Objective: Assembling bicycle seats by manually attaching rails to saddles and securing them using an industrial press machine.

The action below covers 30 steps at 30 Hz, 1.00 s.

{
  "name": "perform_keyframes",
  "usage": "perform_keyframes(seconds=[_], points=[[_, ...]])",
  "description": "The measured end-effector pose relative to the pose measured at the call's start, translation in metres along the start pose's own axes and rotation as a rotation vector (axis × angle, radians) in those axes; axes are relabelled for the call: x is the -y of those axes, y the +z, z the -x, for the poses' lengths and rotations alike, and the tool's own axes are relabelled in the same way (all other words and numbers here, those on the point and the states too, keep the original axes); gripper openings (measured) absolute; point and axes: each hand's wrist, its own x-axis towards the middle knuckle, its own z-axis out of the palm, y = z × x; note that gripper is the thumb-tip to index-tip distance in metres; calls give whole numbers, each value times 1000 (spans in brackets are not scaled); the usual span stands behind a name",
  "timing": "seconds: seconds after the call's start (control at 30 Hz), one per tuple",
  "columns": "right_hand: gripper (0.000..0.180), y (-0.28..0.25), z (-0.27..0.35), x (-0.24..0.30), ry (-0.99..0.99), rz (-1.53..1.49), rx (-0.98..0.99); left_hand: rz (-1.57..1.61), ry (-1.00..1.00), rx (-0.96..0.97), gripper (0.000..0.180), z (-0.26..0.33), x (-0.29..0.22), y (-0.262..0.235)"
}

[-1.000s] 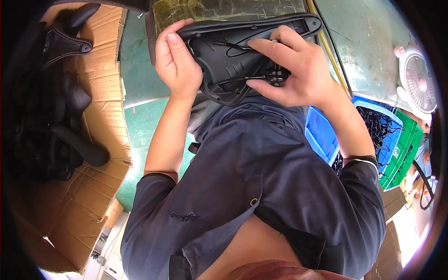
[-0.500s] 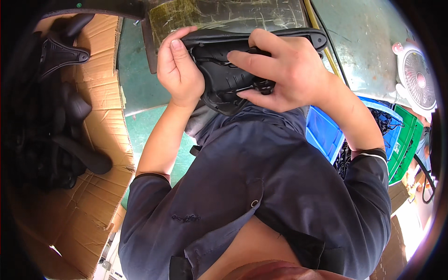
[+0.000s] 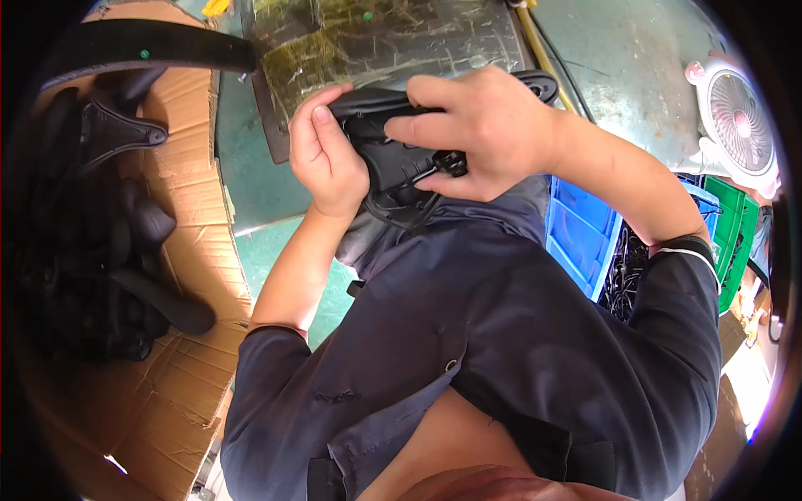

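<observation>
Both hands gripped a black saddle-shaped part (image 3: 401, 171): left hand (image 3: 327, 159) wrapped round its end, right hand (image 3: 480, 129) pinching its underside (fingers curled).

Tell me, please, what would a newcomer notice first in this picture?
In the upper middle, the left hand and right hand grip a black plastic part together. A heap of similar black parts lies on cardboard at the left, and a blue bin stands at the right.

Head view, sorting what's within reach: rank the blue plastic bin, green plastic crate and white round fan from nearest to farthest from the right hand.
From the right hand:
1. Blue plastic bin, just below the right forearm.
2. Green plastic crate, further right, beyond the bin.
3. White round fan, at the far right edge; close to the crate's distance, so this order is uncertain.
</observation>
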Motion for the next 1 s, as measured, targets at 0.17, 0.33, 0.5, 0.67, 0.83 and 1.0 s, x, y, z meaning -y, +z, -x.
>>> perform_keyframes(seconds=[0.17,0.33,0.5,0.67,0.83,1.0], points=[[55,-28,-10,-7,-28,-4,92,-200,566,270,42,-24,-14,-19],[60,-53,-33,-10,-68,282,-271,-475,528,-6,32,-34,-22,-12],[41,17,-23,-9,528,268,-542,-639,361,-20,18,-44,-32,17],[24,43,-41,-31,439,435,-764,-519,374,33,24,-73,-25,23],[20,32,-63,-69,433,545,-746,-601,467,-20,21,-103,-6,34],[28,38,-56,-70,355,489,-864,-592,464,-35,21,-101,-6,39]])
